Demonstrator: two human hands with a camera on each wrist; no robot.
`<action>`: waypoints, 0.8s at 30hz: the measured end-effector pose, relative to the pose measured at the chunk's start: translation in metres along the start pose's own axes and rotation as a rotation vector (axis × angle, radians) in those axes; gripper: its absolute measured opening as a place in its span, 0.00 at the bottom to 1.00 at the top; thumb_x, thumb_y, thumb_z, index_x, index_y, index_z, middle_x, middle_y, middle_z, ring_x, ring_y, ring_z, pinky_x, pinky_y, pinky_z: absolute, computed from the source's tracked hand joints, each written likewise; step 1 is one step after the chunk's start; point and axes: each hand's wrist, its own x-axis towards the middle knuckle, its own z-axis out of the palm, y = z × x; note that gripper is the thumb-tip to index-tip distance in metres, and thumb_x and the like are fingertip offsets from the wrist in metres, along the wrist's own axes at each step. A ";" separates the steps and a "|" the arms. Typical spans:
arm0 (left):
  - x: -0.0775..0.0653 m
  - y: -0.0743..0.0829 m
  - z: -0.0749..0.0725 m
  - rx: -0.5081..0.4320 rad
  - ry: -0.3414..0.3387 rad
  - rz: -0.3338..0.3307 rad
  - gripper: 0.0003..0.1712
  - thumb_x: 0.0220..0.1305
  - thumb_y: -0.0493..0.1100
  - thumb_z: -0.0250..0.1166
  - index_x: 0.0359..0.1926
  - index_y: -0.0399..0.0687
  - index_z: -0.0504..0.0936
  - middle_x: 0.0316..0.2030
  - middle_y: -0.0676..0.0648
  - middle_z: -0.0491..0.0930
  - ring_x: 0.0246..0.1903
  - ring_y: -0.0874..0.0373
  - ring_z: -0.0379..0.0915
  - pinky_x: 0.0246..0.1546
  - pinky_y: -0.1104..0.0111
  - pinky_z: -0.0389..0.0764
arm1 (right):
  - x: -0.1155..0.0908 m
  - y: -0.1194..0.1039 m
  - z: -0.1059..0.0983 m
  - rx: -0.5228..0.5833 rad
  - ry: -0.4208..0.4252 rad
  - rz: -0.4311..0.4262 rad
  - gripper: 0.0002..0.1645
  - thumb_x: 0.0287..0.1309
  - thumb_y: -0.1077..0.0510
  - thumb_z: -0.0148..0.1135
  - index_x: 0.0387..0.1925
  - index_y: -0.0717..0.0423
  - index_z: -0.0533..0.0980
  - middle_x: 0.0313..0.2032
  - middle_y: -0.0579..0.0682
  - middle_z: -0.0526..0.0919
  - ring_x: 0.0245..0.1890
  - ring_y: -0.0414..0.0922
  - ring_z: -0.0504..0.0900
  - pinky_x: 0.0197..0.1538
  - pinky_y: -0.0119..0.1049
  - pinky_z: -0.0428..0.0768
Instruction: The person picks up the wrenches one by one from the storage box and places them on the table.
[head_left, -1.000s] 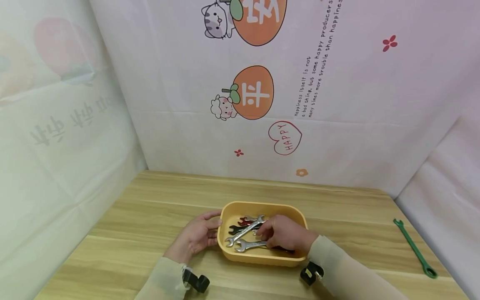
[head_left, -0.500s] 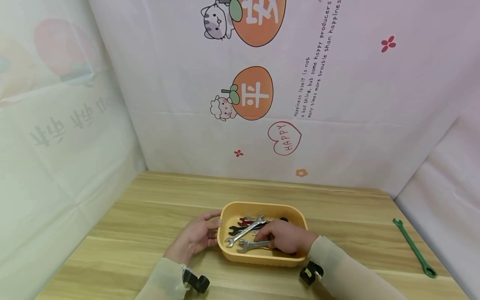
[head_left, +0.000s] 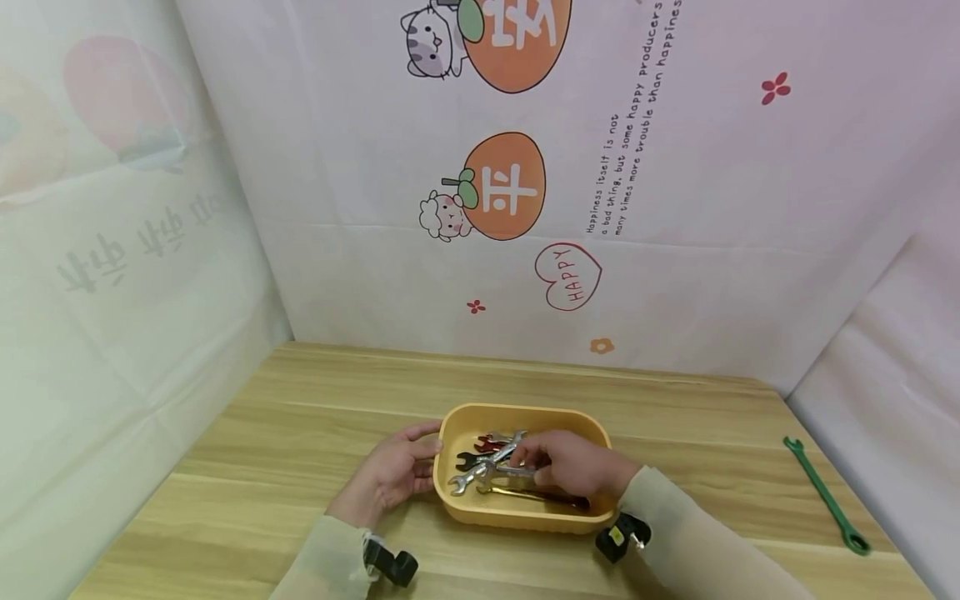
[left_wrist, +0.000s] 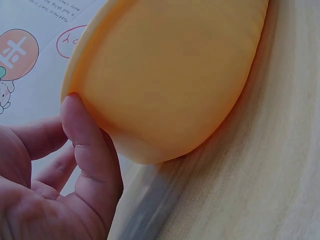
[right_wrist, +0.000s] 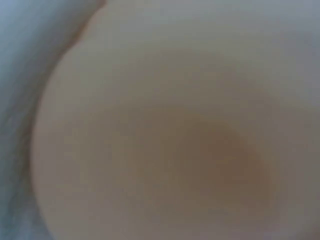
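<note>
Thumb and fingers of the right hand [head_left: 576, 467] pinch a silver wrench [head_left: 517, 472] inside the yellow bin [head_left: 517, 519], at lower centre of my head view; that hand hides much of the bin's right part from me. The left hand [head_left: 396, 464] has its fingers slightly apart, thumb touching the rim at the bin's left end. A gold wrench [head_left: 517, 493], black wrench [head_left: 469, 460] and red wrench [head_left: 485, 447] also lie inside. I see wood-grain table [head_left: 337, 383] all around, with a green wrench [head_left: 825, 493] well apart at lower right. White printed cloth [head_left: 360, 275] fills the upper frame, a pale sheet [head_left: 150, 342] the left side. My right wrist view is mostly blur.
</note>
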 end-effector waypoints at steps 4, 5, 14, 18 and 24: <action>0.000 0.000 0.000 -0.002 0.001 -0.002 0.29 0.70 0.35 0.60 0.70 0.38 0.67 0.38 0.37 0.84 0.27 0.55 0.81 0.27 0.67 0.81 | 0.000 -0.002 -0.004 0.083 0.044 -0.002 0.24 0.57 0.74 0.59 0.46 0.44 0.80 0.35 0.44 0.80 0.38 0.43 0.77 0.43 0.38 0.76; 0.000 0.000 -0.001 -0.001 0.001 -0.003 0.29 0.70 0.35 0.60 0.69 0.38 0.67 0.38 0.38 0.84 0.27 0.55 0.81 0.27 0.67 0.81 | 0.000 -0.002 -0.005 0.100 0.060 0.003 0.24 0.56 0.75 0.58 0.46 0.45 0.80 0.35 0.45 0.80 0.37 0.44 0.76 0.42 0.38 0.75; 0.002 -0.002 -0.003 0.002 0.008 -0.005 0.28 0.69 0.36 0.61 0.69 0.39 0.68 0.36 0.39 0.83 0.26 0.56 0.80 0.26 0.67 0.82 | 0.000 -0.001 -0.013 0.403 0.118 0.137 0.16 0.62 0.73 0.59 0.49 0.57 0.78 0.37 0.61 0.78 0.33 0.49 0.74 0.31 0.38 0.74; 0.003 -0.002 -0.003 0.001 0.011 -0.007 0.28 0.70 0.36 0.61 0.69 0.40 0.69 0.37 0.38 0.83 0.27 0.55 0.80 0.26 0.67 0.82 | 0.000 0.002 -0.015 0.526 0.150 0.189 0.19 0.61 0.73 0.59 0.53 0.62 0.76 0.38 0.61 0.78 0.31 0.48 0.74 0.30 0.35 0.74; 0.002 -0.002 -0.003 0.003 0.008 -0.005 0.28 0.70 0.36 0.60 0.69 0.39 0.68 0.37 0.38 0.83 0.26 0.56 0.79 0.26 0.67 0.81 | -0.004 0.004 -0.019 0.697 0.190 0.273 0.21 0.60 0.72 0.60 0.56 0.64 0.72 0.40 0.60 0.78 0.29 0.47 0.73 0.28 0.34 0.72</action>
